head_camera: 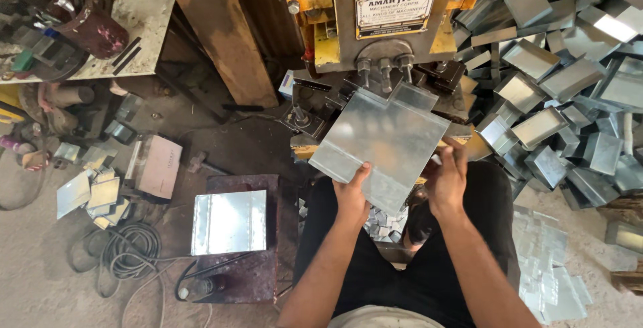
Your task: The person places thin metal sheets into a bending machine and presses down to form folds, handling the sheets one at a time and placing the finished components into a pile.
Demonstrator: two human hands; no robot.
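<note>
Seen from above at a metal press: a flat, notched sheet of galvanised steel [382, 144] held tilted between both hands, far edge resting at the press tooling [385, 70], near edge over the lap. Left hand [351, 194] clamped on the sheet's near left edge, thumb on top, fingers closed around the metal from beneath. Right hand [447, 177] at the sheet's right edge, fingers curled shut against it, thumb side toward the metal. Behind the sheet, the grey and yellow body of the press [348, 26], three bolts showing just above the sheet's notch. To the right, a heap of folded metal trays [562, 80], piled high and spilling beside the right knee. Lower right, on the floor, a loose stack of flat cut blanks [549, 281]. To the left of the left forearm, another shiny sheet [229, 222] lying flat on a rust-brown stand [258, 271]. Further left, small offcuts [94, 194] scattered on the dusty floor, with a coil of cable [130, 251] beside them. Upper left, a cluttered worktop [144, 16] carrying a dark red tin [94, 30].
</note>
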